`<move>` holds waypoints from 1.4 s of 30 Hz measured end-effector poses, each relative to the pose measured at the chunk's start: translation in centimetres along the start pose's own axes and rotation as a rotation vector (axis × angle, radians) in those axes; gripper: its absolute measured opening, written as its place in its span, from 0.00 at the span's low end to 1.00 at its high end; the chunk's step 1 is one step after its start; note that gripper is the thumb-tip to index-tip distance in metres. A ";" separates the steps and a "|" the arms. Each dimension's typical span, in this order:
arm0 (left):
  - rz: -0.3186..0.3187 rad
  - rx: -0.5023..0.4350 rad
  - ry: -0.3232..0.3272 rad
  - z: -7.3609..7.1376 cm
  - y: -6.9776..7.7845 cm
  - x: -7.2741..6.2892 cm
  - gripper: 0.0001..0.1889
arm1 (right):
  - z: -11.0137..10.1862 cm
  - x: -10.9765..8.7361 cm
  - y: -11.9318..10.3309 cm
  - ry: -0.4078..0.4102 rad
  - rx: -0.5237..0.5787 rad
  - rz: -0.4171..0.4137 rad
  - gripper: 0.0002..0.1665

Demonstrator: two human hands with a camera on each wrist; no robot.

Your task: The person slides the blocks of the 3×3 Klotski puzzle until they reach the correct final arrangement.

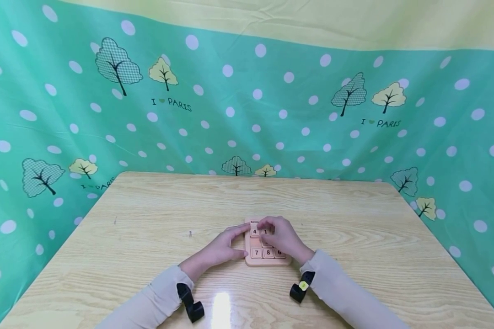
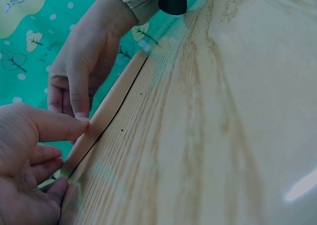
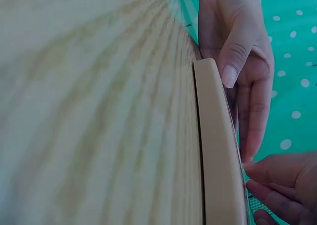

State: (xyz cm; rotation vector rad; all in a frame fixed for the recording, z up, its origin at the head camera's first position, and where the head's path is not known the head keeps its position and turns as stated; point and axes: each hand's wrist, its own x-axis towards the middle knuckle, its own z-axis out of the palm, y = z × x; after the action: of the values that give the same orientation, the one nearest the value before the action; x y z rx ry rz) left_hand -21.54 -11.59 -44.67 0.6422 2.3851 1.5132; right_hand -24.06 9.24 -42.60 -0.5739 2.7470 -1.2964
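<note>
A number sliding puzzle (image 1: 267, 262), a light wooden board with square numbered tiles, lies flat on the table. Along its left edge rests my left hand (image 1: 220, 246), index finger near the upper left corner and thumb against the lower left side. Over the upper tiles is my right hand (image 1: 283, 235), its thumb and index finger bent apart around the 1 tile (image 1: 265, 231). The 4 tile (image 1: 254, 231) sits to its left; 7, 8 and 6 line the bottom row. My right hand hides the right-hand tiles. Both wrist views show the board's side edge (image 2: 111, 98) (image 3: 218, 136).
The wooden table (image 1: 148, 205) extends around the board. A green dotted curtain (image 1: 255, 114) with printed trees hangs behind and along both sides. Black wrist cameras (image 1: 191, 304) (image 1: 302, 287) sit at both sleeves.
</note>
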 end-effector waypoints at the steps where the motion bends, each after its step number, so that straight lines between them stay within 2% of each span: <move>1: 0.002 0.005 0.000 0.0 0.0 0.0 0.37 | 0.0 0.1 0.1 0.000 0.002 -0.002 0.13; 12: -0.007 0.028 -0.005 0.0 0.0 0.1 0.37 | 0.0 -0.2 0.2 -0.040 0.001 0.006 0.11; 24: -0.020 0.019 -0.001 -0.1 0.1 0.1 0.38 | -0.3 -1.4 0.1 -0.078 0.011 -0.042 0.11; 30: -0.006 0.020 0.003 0.0 0.2 0.2 0.38 | -0.7 -1.5 0.3 -0.091 0.008 -0.065 0.10; 42: -0.033 -0.014 0.017 0.2 -0.1 0.2 0.37 | -1.7 -0.7 1.5 0.021 -0.009 0.023 0.12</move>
State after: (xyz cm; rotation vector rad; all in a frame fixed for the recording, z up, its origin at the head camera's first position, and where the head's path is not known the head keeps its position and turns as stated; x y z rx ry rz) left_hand -21.66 -11.38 -44.78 0.5862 2.3834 1.5266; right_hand -24.18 11.63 -42.70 -0.5302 2.7692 -1.2931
